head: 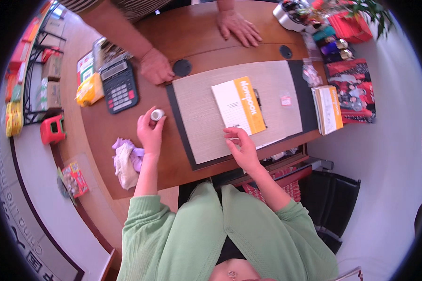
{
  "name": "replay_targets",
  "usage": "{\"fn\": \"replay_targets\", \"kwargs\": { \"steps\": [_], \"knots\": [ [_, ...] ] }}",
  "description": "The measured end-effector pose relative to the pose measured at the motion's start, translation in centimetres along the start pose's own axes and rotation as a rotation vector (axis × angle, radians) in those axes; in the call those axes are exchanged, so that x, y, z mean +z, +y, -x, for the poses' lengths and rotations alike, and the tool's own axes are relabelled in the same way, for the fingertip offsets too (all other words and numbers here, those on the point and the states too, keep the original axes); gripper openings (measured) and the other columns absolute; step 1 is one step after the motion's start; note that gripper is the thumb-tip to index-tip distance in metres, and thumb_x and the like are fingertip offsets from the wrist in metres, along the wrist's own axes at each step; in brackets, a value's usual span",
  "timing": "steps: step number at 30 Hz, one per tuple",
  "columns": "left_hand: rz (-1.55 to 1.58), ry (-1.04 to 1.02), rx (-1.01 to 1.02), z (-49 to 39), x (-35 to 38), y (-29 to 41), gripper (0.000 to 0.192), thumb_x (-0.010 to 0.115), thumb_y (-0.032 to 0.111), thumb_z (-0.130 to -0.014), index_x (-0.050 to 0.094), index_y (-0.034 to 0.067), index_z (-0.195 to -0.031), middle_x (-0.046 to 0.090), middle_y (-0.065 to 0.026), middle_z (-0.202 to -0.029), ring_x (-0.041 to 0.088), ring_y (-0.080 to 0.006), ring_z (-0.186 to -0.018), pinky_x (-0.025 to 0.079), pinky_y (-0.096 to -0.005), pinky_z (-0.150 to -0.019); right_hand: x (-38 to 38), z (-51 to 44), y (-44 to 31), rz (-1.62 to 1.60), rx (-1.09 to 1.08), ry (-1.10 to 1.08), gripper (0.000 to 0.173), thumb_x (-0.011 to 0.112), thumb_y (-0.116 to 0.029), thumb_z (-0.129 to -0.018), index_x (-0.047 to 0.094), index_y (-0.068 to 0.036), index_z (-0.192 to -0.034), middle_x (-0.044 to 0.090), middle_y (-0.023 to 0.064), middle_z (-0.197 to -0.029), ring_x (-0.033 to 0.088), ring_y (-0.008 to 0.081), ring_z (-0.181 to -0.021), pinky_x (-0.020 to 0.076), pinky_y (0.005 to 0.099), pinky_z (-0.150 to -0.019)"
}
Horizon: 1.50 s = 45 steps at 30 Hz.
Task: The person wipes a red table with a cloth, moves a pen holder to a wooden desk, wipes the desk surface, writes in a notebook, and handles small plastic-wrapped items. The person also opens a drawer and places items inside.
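Note:
My left hand [150,135] holds a small round white container [157,115] between thumb and fingers, over the wooden desk [161,147]. Its exact kind is not clear. Near the front edge of a grey and black desk mat [200,119], my right hand [244,149] has its fingers apart and holds nothing. Just beyond those fingers, a white and orange notebook [238,105] lies on the mat, with a dark pen [258,100] partly showing at its right side. A crumpled purple and white cloth [127,163] lies left of my left forearm.
Across the desk, another person rests two hands [157,66] [238,28] on it. A calculator [119,86], yellow packet [90,89] and clear box [109,52] stand at left. Stacked notebooks [327,110], a red picture [353,89], a metal container [290,15] and a plant [376,17] are at right.

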<state>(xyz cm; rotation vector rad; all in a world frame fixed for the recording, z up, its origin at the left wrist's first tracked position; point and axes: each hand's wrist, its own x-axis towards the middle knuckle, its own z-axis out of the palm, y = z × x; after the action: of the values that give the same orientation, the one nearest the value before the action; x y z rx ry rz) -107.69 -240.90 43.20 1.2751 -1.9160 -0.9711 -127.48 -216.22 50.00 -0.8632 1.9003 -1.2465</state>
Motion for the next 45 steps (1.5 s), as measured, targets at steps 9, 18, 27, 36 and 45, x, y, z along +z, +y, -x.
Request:
{"fn": "replay_targets", "kwargs": {
  "steps": [9, 18, 27, 36, 45],
  "knots": [
    [0.091, 0.166, -0.027, 3.0, -2.8, 4.3, 0.066, 0.083, 0.019, -0.092, 0.055, 0.003, -0.15, 0.045, 0.005, -0.082, 0.041, -0.0065, -0.071, 0.037, -0.0233, -0.063, -13.1, -2.3, 2.3, 0.413, -0.053, 0.563, 0.032, 0.068, 0.001, -0.095, 0.066, -0.005, -0.127, 0.067, 0.0075, -0.116, 0.066, 0.0173, -0.096, 0.0553, 0.029, -0.082],
    [1.18, -0.774, -0.972, 6.9, 5.4, 12.9, 0.038, 0.047, 0.028, -0.114, 0.063, -0.005, -0.126, 0.056, -0.0001, -0.089, 0.05, -0.0102, -0.075, 0.043, -0.026, -0.067, -20.5, -8.7, 7.0, 0.837, 0.044, 0.588, 0.063, 0.089, -0.019, -0.08, 0.061, -0.005, -0.135, 0.064, 0.0117, -0.119, 0.066, 0.0249, -0.101, 0.0562, 0.0377, -0.089],
    [1.047, -1.005, -0.948, 7.8, 11.1, 16.6, 0.035, 0.048, 0.025, -0.113, 0.064, -0.003, -0.124, 0.059, -0.0011, -0.091, 0.053, -0.011, -0.081, 0.046, -0.0265, -0.073, -20.9, -8.2, 7.2, 0.555, 0.115, 0.56, 0.035, 0.082, -0.018, -0.085, 0.068, -0.003, -0.114, 0.068, 0.0103, -0.099, 0.066, 0.028, -0.094, 0.0528, 0.0398, -0.084],
    [1.021, -0.959, -0.932, 8.0, 14.3, 19.5, 0.024, 0.071, 0.015, -0.102, 0.067, 0.001, -0.121, 0.06, 0.0037, -0.092, 0.052, -0.0066, -0.08, 0.045, -0.0229, -0.072, -16.2, -3.1, 4.4, -0.383, 0.352, 0.367, 0.016, 0.078, -0.015, -0.096, 0.072, -0.002, -0.103, 0.065, -0.0049, -0.087, 0.057, 0.0033, -0.077, 0.047, 0.0221, -0.07],
    [0.817, -0.824, -0.802, 9.4, 15.5, 17.8, 0.02, 0.074, 0.016, -0.1, 0.071, 0.001, -0.112, 0.064, 0.0011, -0.091, 0.05, -0.0067, -0.072, 0.041, -0.0225, -0.064, -10.8, 0.7, 2.9, -0.406, 0.275, 0.258, 0.014, 0.074, -0.013, -0.1, 0.068, -0.004, -0.11, 0.071, 0.0005, -0.097, 0.062, 0.0043, -0.081, 0.0489, 0.0193, -0.072]
  ]
}}
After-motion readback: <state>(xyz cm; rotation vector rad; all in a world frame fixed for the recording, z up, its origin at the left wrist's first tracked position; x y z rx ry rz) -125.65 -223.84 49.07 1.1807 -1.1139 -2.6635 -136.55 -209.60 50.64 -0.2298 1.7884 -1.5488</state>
